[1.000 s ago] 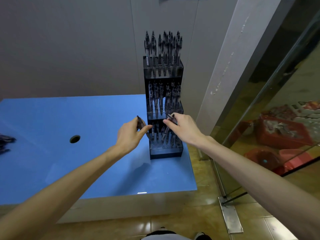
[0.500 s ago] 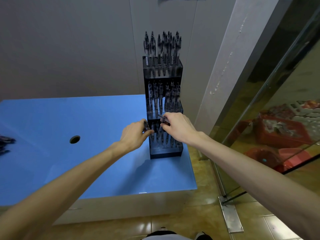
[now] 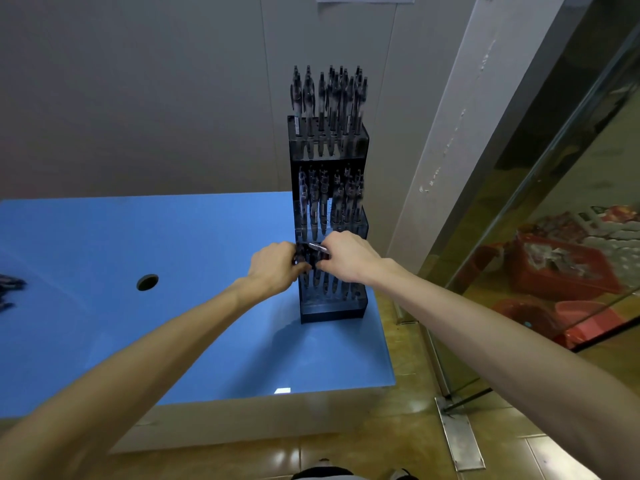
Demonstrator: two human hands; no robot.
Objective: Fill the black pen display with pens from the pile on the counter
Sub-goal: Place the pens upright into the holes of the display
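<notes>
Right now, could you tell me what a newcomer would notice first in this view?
A tall black display stands at the right end of the blue counter, its upper tiers full of pens. Both hands meet at its lowest tier: the left hand and the right hand each hold a pen. More pens lie far left.

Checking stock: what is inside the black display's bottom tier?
Pens stand upright in the bottom tier of the black display. Both hands cover its upper part, so empty slots cannot be counted.
</notes>
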